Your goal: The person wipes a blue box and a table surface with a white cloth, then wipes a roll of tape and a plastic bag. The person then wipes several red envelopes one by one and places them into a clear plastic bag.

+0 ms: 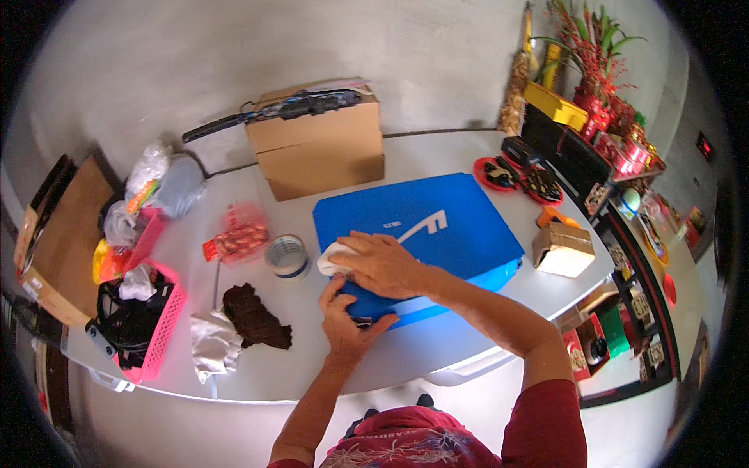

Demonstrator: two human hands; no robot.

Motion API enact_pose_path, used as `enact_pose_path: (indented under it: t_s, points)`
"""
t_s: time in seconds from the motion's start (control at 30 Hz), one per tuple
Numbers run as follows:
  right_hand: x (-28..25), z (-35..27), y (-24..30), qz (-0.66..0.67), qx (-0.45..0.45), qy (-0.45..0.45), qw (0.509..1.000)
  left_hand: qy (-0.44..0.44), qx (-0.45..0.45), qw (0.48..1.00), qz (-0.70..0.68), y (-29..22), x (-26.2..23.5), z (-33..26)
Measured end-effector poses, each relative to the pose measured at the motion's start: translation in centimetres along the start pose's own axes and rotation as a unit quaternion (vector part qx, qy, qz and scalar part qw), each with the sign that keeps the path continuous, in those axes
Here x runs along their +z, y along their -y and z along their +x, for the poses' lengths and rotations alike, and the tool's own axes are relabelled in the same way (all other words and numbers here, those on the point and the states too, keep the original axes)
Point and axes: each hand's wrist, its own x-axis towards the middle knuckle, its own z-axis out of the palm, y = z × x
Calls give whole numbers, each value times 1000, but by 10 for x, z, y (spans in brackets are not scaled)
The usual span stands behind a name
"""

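Observation:
A blue shoebox [460,214] with a white logo on its lid lies on the table in front of me. My right hand [382,265] presses a bunched white cloth [334,259] onto the near left part of the lid. At the box's near left corner, my left hand [347,324] holds on, its fingers along the left side and its thumb against the front. A small dark spot shows on the box by that thumb; I cannot make out what it is. Left of the box stands a roll of tape [287,257].
A dark brown cloth [257,316] and a white cloth [214,345] lie left of my hands. Beyond them are a red-tinted bag [240,238] and a pink basket [175,324]. A cardboard box [320,152] stands behind; a small carton [563,249] sits at the right.

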Motion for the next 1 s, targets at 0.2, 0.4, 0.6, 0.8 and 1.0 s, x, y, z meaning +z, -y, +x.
enact_pose_path:
  t_s: [0.2, 0.4, 0.6, 0.8, 1.0]
  points:
    - [-21, -86, 30, -105, 126, -97, 982, 27, 87, 995, 46, -4, -2, 6]
    - [-32, -163, -13, -265, 285, -259, 884, 30, 82, 996, 29, -6, -3, 5]
    - [-5, -165, -15, -259, 366, -357, 819, 47, 87, 995, 8, -7, -5, 6]
    - [50, -123, 51, -163, 217, -327, 905, 75, 77, 994, 1, -2, -12, 6]
    - [63, -114, 63, -145, 205, -292, 923, 91, 73, 993, 13, -2, -14, 6]
